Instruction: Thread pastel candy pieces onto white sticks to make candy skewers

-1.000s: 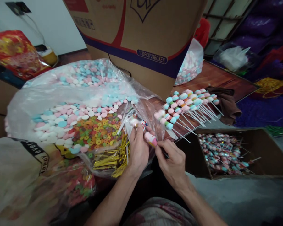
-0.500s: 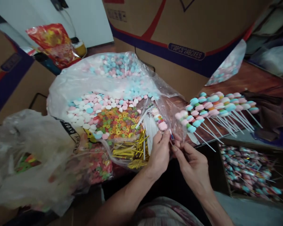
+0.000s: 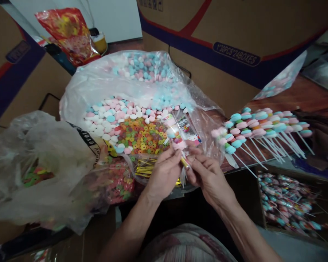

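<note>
My left hand (image 3: 164, 173) and my right hand (image 3: 207, 176) meet at the centre, both pinched on a candy skewer (image 3: 175, 136) wrapped in a clear printed sleeve. A gold twist tie (image 3: 184, 162) shows between the fingertips at the sleeve's neck. The skewer points up and away from me. Just below my left hand lies a heap of gold twist ties (image 3: 146, 169). Behind it sits a big clear bag (image 3: 120, 87) of pink, blue and white candies with coloured ring candies (image 3: 142, 136) in front.
A row of unwrapped candy skewers (image 3: 259, 127) lies on the wooden table (image 3: 303, 96) at right. A cardboard box (image 3: 289, 203) of wrapped skewers stands lower right. A large carton (image 3: 235, 43) rises behind. Crumpled plastic bags (image 3: 43, 167) fill the left.
The view has swung left and down. The wrapped skewer has turned more upright, and both hands have closed together at its neck, where the gold tie now shows.
</note>
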Demonstrator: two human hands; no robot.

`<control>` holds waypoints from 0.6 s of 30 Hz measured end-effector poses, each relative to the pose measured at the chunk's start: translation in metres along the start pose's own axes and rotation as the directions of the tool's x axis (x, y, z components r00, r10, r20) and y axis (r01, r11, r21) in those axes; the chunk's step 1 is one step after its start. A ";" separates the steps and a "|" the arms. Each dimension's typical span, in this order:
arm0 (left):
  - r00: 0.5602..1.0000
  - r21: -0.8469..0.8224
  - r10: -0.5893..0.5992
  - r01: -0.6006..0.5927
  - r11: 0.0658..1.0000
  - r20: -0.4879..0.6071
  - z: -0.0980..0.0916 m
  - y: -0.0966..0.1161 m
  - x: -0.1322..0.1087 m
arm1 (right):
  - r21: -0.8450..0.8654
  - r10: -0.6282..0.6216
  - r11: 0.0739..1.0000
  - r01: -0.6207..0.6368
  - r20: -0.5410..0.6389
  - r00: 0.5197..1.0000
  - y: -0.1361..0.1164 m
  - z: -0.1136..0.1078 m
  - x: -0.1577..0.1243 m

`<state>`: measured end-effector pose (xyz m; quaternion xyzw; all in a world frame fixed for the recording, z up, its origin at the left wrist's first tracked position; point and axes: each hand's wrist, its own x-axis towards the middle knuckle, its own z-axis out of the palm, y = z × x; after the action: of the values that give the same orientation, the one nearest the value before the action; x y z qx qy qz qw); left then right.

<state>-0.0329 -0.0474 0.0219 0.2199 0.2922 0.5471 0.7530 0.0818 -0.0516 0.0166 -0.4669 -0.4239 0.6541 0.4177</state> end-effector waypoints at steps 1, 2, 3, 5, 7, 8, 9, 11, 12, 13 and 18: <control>1.000 -0.019 0.026 -0.026 0.999 -0.017 -0.004 0.007 -0.001 | -0.125 -0.025 0.992 0.030 0.036 0.999 0.000 0.001 0.002; 0.996 -0.040 0.071 -0.073 0.997 -0.052 -0.009 0.014 -0.001 | -0.290 -0.076 0.953 0.089 0.055 0.996 0.000 0.002 0.005; 0.987 -0.056 0.124 -0.131 0.990 -0.104 -0.014 0.019 -0.001 | -0.468 -0.150 0.869 0.162 0.063 0.987 0.000 0.002 0.009; 0.956 -0.040 0.212 -0.225 0.974 -0.205 -0.024 0.027 0.001 | -0.757 -0.318 0.597 0.267 0.083 0.944 0.004 0.001 0.018; 0.934 0.028 0.250 -0.252 0.967 -0.255 -0.032 0.030 0.003 | -0.884 -0.392 0.362 0.296 0.144 0.909 0.009 -0.001 0.028; 0.930 0.064 0.255 -0.247 0.967 -0.263 -0.035 0.030 0.004 | -0.906 -0.387 0.292 0.305 0.180 0.904 0.012 -0.002 0.033; 0.928 0.090 0.258 -0.242 0.966 -0.268 -0.037 0.029 0.005 | -0.918 -0.371 0.247 0.311 0.207 0.905 0.014 -0.003 0.037; 0.926 0.108 0.257 -0.236 0.966 -0.277 -0.039 0.026 0.006 | -0.925 -0.336 0.200 0.323 0.245 0.909 0.017 -0.005 0.042; 0.924 0.106 0.256 -0.236 0.966 -0.283 -0.038 0.025 0.006 | -0.925 -0.324 0.190 0.331 0.259 0.910 0.018 -0.006 0.043; 0.923 0.104 0.258 -0.238 0.966 -0.287 -0.038 0.023 0.007 | -0.921 -0.314 0.187 0.342 0.274 0.909 0.018 -0.008 0.044; 0.930 0.110 0.262 -0.241 0.964 -0.258 -0.037 0.020 0.011 | -0.877 -0.359 0.280 0.390 0.281 0.890 0.010 -0.028 0.041</control>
<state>-0.0690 -0.0301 0.0058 0.2076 0.3823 0.6523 0.6206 0.0989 -0.0111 -0.0094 -0.4958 -0.8155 0.1979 0.2236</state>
